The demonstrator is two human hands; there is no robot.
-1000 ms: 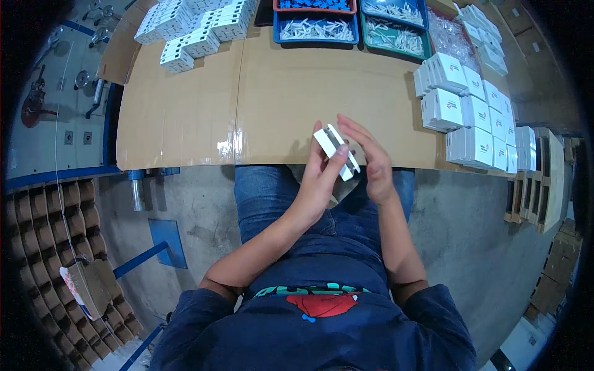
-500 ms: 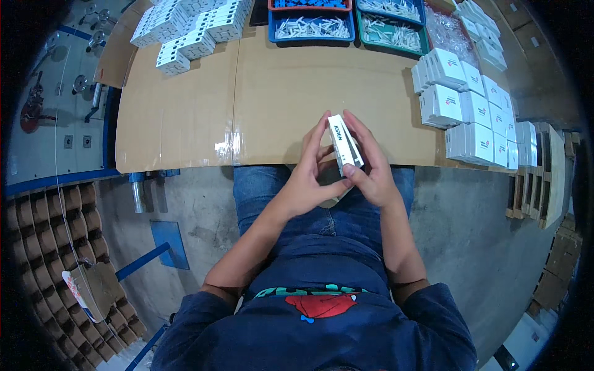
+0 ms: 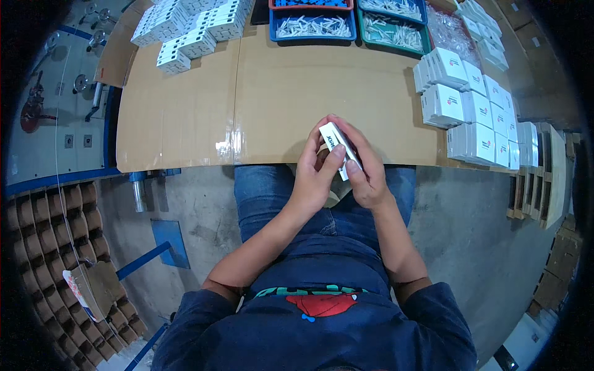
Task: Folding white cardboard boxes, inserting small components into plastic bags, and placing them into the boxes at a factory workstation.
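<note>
Between fingers point(image 3: 365, 150), white case point(image 3: 336, 136) lengthwise, forward-left.

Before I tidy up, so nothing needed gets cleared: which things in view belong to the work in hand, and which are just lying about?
In hand, or probably part of it:
white casing, held by left hand and right hand
stacked white units at right
near blue tray

Apparently lying about:
wooden pallet
cardboard grid

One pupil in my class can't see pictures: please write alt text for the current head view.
A left hand and a right hand hold a white piece near the front edge of a cardboard sheet. White blocks are stacked back left, white boxes at the right, with trays of small parts at the back.
</note>
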